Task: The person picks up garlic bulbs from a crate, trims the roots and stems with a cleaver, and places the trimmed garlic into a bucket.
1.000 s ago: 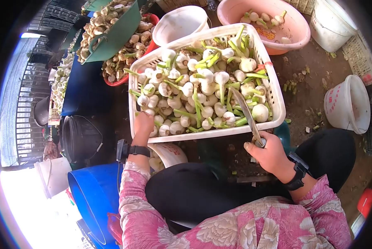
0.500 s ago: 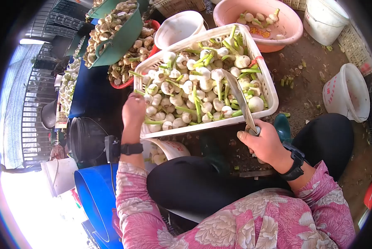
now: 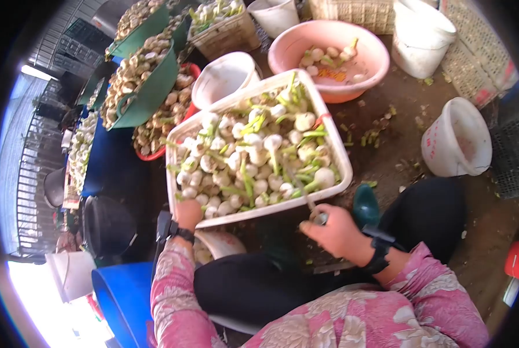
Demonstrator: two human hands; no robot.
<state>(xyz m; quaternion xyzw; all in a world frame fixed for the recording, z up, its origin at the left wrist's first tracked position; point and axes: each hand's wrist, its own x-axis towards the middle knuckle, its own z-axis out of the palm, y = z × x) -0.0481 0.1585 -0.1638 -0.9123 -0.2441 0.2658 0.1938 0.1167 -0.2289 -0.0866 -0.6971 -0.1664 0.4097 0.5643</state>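
My right hand (image 3: pixel 337 232) is closed round the handle of a long knife (image 3: pixel 303 195), whose slightly curved blade points away over the near side of a white plastic crate (image 3: pixel 259 216). The blade is smeared by motion. The crate is heaped with garlic bulbs (image 3: pixel 272 143), many with short green stems. My left hand (image 3: pixel 188 214) is at the crate's near left corner, fingers curled; anything inside them is hidden.
A pink basin (image 3: pixel 358 90) with a few bulbs stands behind the crate, and a white bucket (image 3: pixel 436 142) lies to the right. Green tubs (image 3: pixel 161 87) of garlic are at the left. A white container (image 3: pixel 221 245) sits below the crate, near my knees.
The view has shifted, so the crate appears lower and further left. My left hand has moved from the crate's left side toward its near corner. The knife stays in my right hand.
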